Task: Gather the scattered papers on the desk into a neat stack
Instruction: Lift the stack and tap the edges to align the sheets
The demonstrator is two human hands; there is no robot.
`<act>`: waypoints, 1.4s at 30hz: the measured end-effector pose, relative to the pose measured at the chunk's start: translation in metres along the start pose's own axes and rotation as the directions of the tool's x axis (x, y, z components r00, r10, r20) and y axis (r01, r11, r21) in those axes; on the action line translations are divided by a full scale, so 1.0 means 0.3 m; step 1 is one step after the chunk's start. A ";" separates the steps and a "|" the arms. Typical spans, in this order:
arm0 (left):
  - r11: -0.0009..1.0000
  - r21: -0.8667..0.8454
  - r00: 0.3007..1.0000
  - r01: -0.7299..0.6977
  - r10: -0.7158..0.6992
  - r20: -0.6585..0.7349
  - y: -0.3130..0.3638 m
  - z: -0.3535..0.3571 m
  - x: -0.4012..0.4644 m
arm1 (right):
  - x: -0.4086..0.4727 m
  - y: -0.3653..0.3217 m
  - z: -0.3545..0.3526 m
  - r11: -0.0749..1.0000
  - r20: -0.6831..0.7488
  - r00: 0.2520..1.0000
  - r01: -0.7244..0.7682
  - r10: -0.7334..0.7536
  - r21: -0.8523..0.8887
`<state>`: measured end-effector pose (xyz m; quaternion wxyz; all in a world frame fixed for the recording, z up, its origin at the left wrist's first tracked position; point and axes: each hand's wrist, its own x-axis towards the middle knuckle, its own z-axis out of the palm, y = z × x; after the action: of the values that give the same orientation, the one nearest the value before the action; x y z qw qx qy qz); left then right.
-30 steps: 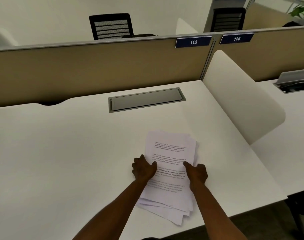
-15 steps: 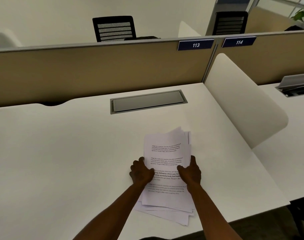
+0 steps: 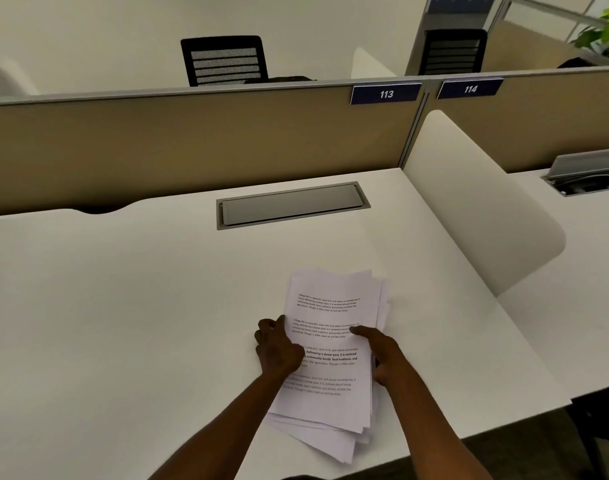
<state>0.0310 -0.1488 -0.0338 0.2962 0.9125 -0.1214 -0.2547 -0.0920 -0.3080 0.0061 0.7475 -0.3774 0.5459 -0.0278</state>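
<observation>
Now left hand (image 3: 277, 348), right hand (image 3: 379, 355) grip papers (image 3: 331, 306), edges uneven near desk (image 3: 123, 306) front

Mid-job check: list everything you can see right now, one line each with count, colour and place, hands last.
Paper pile: one loose pile, white printed sheets, desk front, edges fanned.
Desk: one, white, under the pile.
Cable hatch: one, grey, closed, desk rear.
Partition: tan, behind the desk.
Number plates: two, navy, 113 and 114, partition top.
Side divider: one, cream, right desk edge.
Office chairs: two, black, beyond the partition.
Plant: green, top right.
Left hand: grip on the pile's left edge.
Right hand: grip on its right edge.
</observation>
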 end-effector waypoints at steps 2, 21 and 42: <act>1.000 -0.008 1.000 -0.005 0.005 0.004 -0.004 -0.001 0.001 | 0.006 0.018 0.012 0.997 -0.012 0.998 0.065 -0.066 -0.045; 0.650 -0.759 0.913 -0.037 0.331 0.239 0.099 -0.384 0.113 | -0.146 -0.155 0.036 0.842 0.373 0.780 0.539 -0.503 0.009; 0.619 -0.729 0.948 -0.291 0.286 -0.136 -0.051 -0.354 -0.027 | -0.087 -0.074 0.191 0.702 0.286 0.715 0.693 -0.638 -0.166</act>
<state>0.0822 -0.0829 0.0340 0.6782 0.6821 -0.1513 -0.2279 -0.0463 -0.2813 0.0468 0.6821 -0.6453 0.2895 -0.1858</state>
